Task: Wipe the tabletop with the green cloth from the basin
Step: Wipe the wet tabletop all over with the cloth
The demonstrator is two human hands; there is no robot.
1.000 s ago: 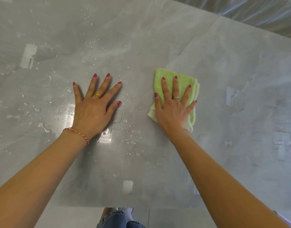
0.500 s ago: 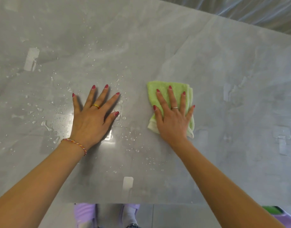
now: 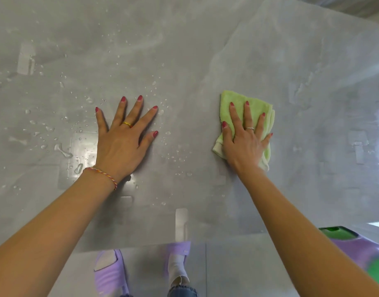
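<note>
The folded green cloth (image 3: 231, 100) lies flat on the grey tabletop (image 3: 205, 50), right of centre. My right hand (image 3: 245, 140) presses down on it, fingers spread and thumb at its left edge. Palm down, my left hand (image 3: 124, 138) rests on the bare tabletop about a hand's width to the left, fingers apart and holding nothing. Water droplets (image 3: 175, 157) lie between the two hands, and more water (image 3: 63, 150) lies left of the left hand.
The table's near edge (image 3: 141, 245) runs across the bottom, with my feet in purple slippers (image 3: 109, 273) on the floor below. A purple container (image 3: 355, 245) with something green in it sits at the lower right, below the table edge.
My right hand has slid the green cloth a little to the right, away from the left hand. The left hand stays flat in place. The view has tilted down, bringing feet and the purple container into sight.
</note>
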